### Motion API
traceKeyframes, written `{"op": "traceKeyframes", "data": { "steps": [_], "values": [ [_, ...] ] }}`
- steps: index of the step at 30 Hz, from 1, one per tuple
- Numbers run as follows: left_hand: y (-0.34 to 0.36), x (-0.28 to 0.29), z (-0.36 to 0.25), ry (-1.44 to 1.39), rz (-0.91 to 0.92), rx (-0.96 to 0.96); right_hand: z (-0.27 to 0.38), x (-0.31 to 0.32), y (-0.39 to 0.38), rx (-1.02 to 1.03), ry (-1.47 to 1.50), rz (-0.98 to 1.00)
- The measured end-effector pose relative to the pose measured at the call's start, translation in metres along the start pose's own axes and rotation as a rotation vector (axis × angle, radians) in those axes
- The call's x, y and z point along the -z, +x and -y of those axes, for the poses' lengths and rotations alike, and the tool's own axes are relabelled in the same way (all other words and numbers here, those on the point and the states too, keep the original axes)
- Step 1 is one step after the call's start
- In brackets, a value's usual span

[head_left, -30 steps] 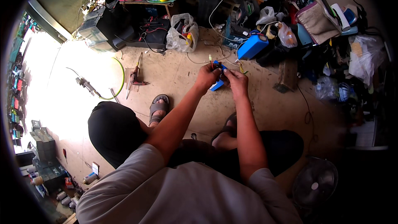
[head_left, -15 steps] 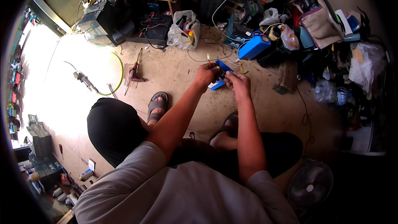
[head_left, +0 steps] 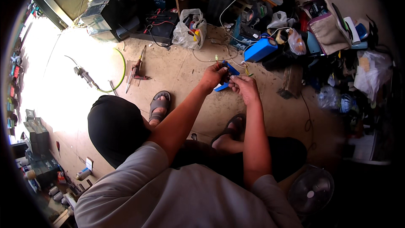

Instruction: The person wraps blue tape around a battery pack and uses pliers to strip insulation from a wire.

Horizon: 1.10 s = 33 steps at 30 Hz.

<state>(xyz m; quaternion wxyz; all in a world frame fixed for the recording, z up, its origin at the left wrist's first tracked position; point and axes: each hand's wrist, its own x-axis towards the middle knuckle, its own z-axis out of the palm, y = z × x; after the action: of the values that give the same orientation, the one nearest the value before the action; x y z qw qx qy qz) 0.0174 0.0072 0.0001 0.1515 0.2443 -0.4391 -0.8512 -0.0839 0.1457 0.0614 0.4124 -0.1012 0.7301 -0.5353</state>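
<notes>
In front of my feet, above the floor, my two hands work close together. My left hand point(head_left: 213, 77) pinches a small dark piece point(head_left: 226, 71), too small to make out. My right hand point(head_left: 245, 88) is closed, thumb and finger together beside that piece; what its fingertips grip is hidden. Behind and below the hands is a blue block point(head_left: 233, 71) with a white patch, like a wrapped battery pack, mostly covered by my fingers. A pale connector point(head_left: 217, 58) on a thin wire sticks up above my left hand.
Another blue pack point(head_left: 260, 50) with wires lies beyond my right hand, near a wooden block point(head_left: 291, 82). Left on the floor are a red-handled soldering tool point(head_left: 136, 71) and a green hose point(head_left: 125, 68). A white plastic bag point(head_left: 189, 28) stands ahead; a fan point(head_left: 311, 194) is at lower right.
The whole view has shifted slightly. Both hands stay together at the blue block, with the right fingers slightly changed in pose. Nothing is visibly let go.
</notes>
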Motion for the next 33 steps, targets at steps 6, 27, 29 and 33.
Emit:
{"op": "traceKeyframes", "data": {
  "steps": [6, 27, 29, 33],
  "values": [
    [0.0, -0.003, -0.001, 0.025, 0.006, -0.02, -0.009, -0.012, 0.006, 0.514, -0.655, -0.384],
    [0.002, -0.005, 0.001, 0.047, -0.076, -0.075, -0.033, -0.033, 0.017, 0.602, -0.423, -0.393],
    [0.002, -0.005, 0.002, 0.038, -0.076, -0.096, -0.036, -0.026, 0.023, 0.615, -0.483, -0.369],
    [0.002, -0.006, 0.001, -0.017, -0.089, -0.108, -0.032, -0.026, 0.022, 0.632, -0.538, -0.367]
  ]
}}
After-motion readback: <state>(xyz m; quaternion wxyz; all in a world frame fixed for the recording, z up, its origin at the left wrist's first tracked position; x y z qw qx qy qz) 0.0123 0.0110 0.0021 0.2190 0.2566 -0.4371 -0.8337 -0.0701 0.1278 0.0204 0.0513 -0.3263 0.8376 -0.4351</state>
